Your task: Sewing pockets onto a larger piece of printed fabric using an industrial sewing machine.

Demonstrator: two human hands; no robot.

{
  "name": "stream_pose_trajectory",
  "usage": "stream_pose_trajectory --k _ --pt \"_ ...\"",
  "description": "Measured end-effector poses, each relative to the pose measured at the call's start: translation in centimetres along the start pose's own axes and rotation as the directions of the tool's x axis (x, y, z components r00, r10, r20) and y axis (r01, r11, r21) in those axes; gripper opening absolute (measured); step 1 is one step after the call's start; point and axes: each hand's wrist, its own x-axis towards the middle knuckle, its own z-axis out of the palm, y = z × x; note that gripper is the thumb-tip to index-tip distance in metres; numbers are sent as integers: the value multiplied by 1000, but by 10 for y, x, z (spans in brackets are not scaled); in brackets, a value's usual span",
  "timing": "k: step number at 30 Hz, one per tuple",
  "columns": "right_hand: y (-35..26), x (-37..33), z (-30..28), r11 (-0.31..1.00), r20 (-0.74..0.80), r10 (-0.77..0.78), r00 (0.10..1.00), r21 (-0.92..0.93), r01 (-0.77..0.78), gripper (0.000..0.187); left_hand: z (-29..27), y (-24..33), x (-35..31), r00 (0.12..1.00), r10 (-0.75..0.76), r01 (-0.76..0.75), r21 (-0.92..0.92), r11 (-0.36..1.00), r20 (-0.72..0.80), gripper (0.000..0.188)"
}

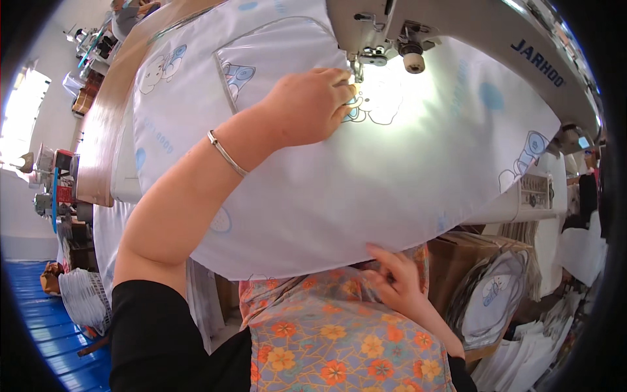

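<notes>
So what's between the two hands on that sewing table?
In the head view, only the white printed fabric spans from the left hand, pressed flat near the sewing machine's needle, down to the right hand gripping its near edge.

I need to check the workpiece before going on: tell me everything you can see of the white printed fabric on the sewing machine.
The white fabric is a thin, smooth-looking cloth printed with pale blue dots and small cartoon figures. A stitched pocket-like outline shows near its top. It lies spread flat over the machine bed, its curved lower edge hanging toward the person's lap. The left hand presses it flat beside the needle, under a bright lamp glare. The right hand touches its lower edge from below.
</notes>
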Motion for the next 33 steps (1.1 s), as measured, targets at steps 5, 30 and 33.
stream_pose_trajectory --k 5,30,33 --pt "16 -5 23 914 -107 167 980 391 -114 18 -3 2 3 1000 12 -12 2 1000 -22 34" --pt "3 120 -166 879 -316 326 891 -245 -409 29 -3 18 -4 997 -79 80 110 991 -11 37" --pt "10 138 -174 876 -320 277 906 -304 -375 28 -1 16 -5 998 -70 70 79 994 -6 37"
